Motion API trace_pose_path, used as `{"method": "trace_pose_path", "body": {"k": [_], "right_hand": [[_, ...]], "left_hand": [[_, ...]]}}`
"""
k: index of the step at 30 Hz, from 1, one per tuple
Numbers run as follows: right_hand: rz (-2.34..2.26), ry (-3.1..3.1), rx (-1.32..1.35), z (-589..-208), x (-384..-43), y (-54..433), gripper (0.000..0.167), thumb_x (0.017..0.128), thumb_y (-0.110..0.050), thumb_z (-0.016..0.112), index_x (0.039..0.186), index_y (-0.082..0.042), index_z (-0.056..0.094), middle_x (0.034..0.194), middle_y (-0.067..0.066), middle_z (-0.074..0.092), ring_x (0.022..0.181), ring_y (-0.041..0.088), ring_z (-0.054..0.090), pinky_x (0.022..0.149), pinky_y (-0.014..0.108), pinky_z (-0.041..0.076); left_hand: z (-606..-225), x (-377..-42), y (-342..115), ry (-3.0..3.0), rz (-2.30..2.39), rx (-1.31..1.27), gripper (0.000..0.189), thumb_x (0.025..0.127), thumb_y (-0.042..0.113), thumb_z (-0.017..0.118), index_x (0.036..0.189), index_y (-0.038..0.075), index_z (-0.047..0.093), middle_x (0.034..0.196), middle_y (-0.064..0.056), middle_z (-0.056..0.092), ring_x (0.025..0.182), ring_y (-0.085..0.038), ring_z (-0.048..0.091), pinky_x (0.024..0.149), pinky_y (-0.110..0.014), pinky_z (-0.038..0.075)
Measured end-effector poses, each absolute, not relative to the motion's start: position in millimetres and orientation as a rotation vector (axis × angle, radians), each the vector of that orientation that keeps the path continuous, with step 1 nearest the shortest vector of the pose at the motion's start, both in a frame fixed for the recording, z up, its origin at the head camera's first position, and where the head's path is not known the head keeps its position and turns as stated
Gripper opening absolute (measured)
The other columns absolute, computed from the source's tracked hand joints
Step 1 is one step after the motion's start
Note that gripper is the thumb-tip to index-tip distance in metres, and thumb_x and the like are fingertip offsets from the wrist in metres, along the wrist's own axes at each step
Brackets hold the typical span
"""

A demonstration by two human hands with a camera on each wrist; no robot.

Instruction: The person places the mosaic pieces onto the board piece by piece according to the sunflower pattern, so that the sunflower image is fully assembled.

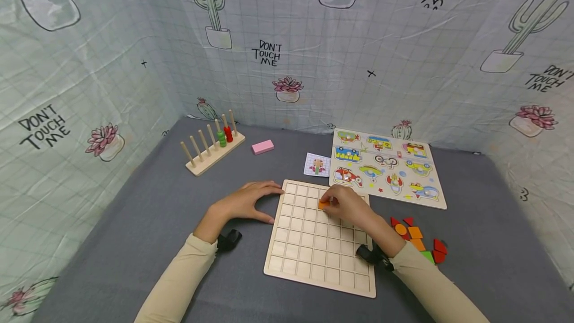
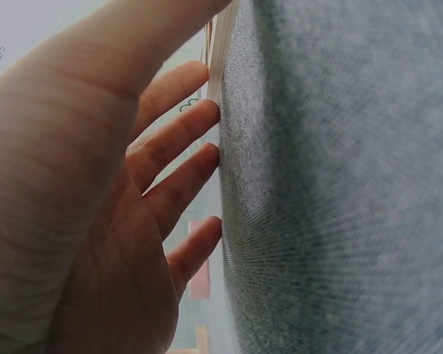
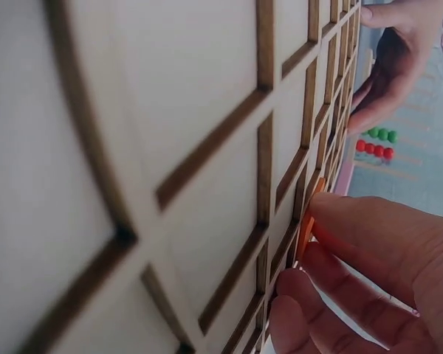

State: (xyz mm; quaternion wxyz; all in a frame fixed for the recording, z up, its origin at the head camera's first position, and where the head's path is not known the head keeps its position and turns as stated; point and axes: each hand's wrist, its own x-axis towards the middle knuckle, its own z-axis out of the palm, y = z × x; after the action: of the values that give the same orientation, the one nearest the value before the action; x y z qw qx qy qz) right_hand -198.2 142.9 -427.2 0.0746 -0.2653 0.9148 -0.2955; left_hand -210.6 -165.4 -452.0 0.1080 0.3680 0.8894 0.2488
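A pale wooden grid board (image 1: 309, 258) lies on the table, divided by raised strips into square cells. Over its upper part, my right hand (image 1: 347, 207) pinches a thin orange tile (image 1: 321, 205) between thumb and fingers. The right wrist view shows this tile (image 3: 307, 230) edge-on and tilted at the grid; the fingers partly cover it, so its full outline is hidden. At the board's left edge, my left hand (image 1: 246, 202) has its fingers spread, with the thumb and a fingertip at the rim. In the left wrist view the fingers (image 2: 181, 199) reach down to the cloth.
Right of the board lie loose red, orange and green pieces (image 1: 415, 233), partly behind my right forearm. Beyond the board are a pattern card (image 1: 317, 165) and a vehicle puzzle (image 1: 390, 168). A pink block (image 1: 262, 147) and a peg stand with beads (image 1: 215, 153) stand back left.
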Motion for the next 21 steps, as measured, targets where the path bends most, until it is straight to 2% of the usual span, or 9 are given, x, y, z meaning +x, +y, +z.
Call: {"method": "trace_pose_path", "body": {"k": [5,9,21], "right_hand": [[-0.945,2.742,-0.826,-428,-196,146,0.016,0.082,0.0,0.073,0.098,0.002,0.072,0.089,0.009,0.064,0.073,0.019,0.053,0.059,0.022,0.043],[-0.962,2.741,-0.837,-426,-195,151,0.015,0.082,-0.001,0.073,0.098,0.001,0.072,0.091,0.009,0.064,0.072,0.015,0.052,0.059,0.022,0.044],[-0.912,2.743,-0.731,-416,-192,181,0.016,0.088,-0.003,0.069,0.102,0.003,0.071,0.097,0.012,0.067,0.076,0.017,0.058,0.062,0.026,0.049]], "left_hand": [[-452,-211,-165,2.621,0.733,1.082,0.074,0.08,0.043,0.079,0.143,0.016,0.05,0.147,-0.009,0.046,0.141,-0.03,0.035,0.113,-0.055,0.026],[-451,-211,-164,2.621,0.73,1.083,0.074,0.08,0.043,0.079,0.143,0.016,0.05,0.147,-0.009,0.046,0.141,-0.031,0.035,0.113,-0.055,0.026],[-451,-209,-165,2.62,0.727,1.088,0.074,0.081,0.041,0.079,0.143,0.015,0.05,0.146,-0.01,0.046,0.141,-0.032,0.035,0.113,-0.055,0.025]]}}
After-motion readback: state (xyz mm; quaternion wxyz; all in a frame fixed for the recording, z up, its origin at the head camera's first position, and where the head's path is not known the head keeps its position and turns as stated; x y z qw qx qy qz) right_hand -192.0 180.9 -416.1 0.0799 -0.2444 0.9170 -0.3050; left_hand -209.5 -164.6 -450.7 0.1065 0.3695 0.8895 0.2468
